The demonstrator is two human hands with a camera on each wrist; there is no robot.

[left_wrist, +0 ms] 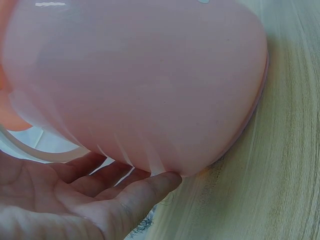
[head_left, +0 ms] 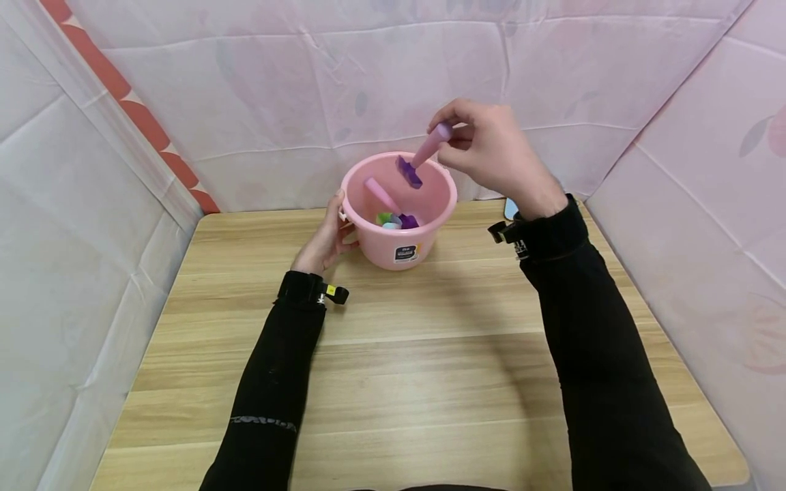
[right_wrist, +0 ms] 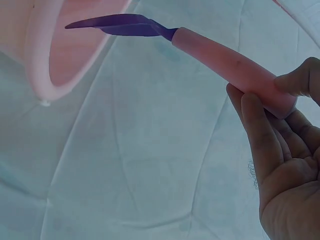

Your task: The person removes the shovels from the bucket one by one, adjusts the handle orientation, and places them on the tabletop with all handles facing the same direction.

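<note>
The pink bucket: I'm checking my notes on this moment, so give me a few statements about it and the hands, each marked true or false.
1. The right hand pinches a pink-handled toy tool above the pink bucket. True.
2. The tool's head is green. False: it is purple.
3. The left hand rests against the bucket's side. True.
4. The bucket lies tipped over on the wooden table. False: it stands upright.
5. The bucket is empty. False: another pink-handled tool and small coloured pieces lie inside.
</note>
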